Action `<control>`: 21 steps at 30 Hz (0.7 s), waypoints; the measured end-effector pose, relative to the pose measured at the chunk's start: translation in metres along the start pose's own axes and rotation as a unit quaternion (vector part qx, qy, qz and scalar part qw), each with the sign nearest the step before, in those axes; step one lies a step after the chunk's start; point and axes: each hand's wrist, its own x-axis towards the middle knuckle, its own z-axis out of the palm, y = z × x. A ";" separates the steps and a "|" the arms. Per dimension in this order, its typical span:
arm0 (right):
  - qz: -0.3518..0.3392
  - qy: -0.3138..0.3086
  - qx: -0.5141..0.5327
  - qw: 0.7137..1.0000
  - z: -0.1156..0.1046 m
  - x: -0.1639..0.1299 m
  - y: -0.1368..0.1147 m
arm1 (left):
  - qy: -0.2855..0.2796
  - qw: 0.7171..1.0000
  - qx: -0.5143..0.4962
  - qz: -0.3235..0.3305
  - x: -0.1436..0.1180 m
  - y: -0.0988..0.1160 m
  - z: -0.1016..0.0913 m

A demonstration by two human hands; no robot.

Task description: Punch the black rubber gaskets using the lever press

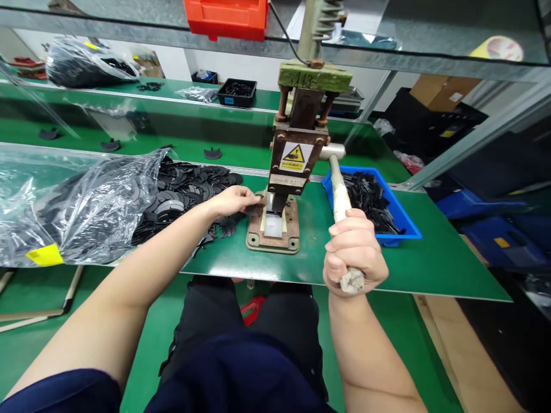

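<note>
Head camera, at a green workbench (387, 269): my right hand (353, 252) is wrapped in a full fist around the near end of the press lever (340, 192), whose wrapped tip pokes out below my fingers. The lever slopes away and up to the hand press (293, 166), which stands on its base plate (274, 236) near the middle of the bench, a yellow warning label on its front.

My left hand (235, 199) reaches in from the left, fingers drawn together at the press's die opening, pinching a small dark piece (258, 201) just beside the ram; I cannot tell its exact shape.

Left of the press, a heap of flat black parts (185, 189) spills out of a clear plastic bag (73, 206). To the right, behind the lever, a blue bin (400, 221) holds more black pieces. An orange bin (227, 17) sits on the far upper shelf.
</note>
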 end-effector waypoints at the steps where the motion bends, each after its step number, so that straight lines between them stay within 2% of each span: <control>1: 0.001 -0.003 -0.001 1.000 0.000 0.000 0.000 | -0.005 0.998 -0.055 -0.001 -0.005 -0.003 0.006; 4: -0.003 -0.005 0.005 1.000 -0.001 -0.001 0.000 | 0.013 0.985 -0.172 -0.017 -0.012 -0.010 0.026; 7: -0.010 -0.005 0.008 1.000 -0.002 -0.001 0.001 | 0.026 0.978 -0.201 -0.041 -0.008 -0.009 0.041; 11: -0.007 -0.017 0.000 1.000 -0.003 -0.002 0.002 | 0.032 0.982 -0.179 -0.053 0.002 -0.001 0.051; 15: -0.007 -0.012 0.002 1.000 -0.003 -0.002 0.001 | 0.025 0.989 -0.137 -0.040 0.006 0.003 0.051; 21: -0.006 0.009 0.009 1.000 0.002 -0.003 0.002 | -0.011 0.998 -0.041 -0.055 0.010 0.006 0.051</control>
